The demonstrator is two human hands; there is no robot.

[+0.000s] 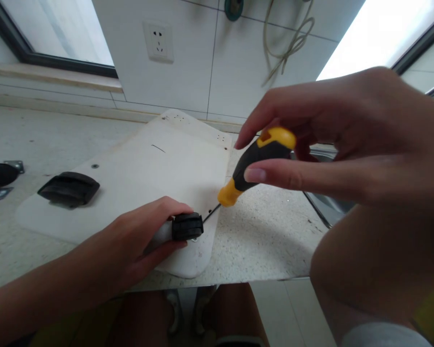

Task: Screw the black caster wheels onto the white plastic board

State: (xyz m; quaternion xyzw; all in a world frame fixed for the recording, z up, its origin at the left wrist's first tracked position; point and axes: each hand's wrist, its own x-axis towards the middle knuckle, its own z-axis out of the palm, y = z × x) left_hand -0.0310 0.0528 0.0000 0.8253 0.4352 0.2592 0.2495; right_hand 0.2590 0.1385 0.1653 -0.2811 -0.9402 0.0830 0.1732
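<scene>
My right hand (311,140) grips a yellow and black screwdriver (255,161), thumb on one side of the handle and fingers on the other. The shaft slants down to the left, its tip at the end of a small black ribbed part (187,226). That part sits on the end of a whitish piece (161,237), which my left hand (144,231) holds with the fingers closed around it. Both lie over the near right corner of a white board (188,168). Most of the whitish piece is hidden in my left palm.
A black curved part (70,188) rests on the board's left side. Further left is a black piece with metal brackets (2,179). The board lies on a speckled countertop (267,231). At right is a metal sink (323,209); the tiled wall has a socket (158,42) and hanging cord (292,46).
</scene>
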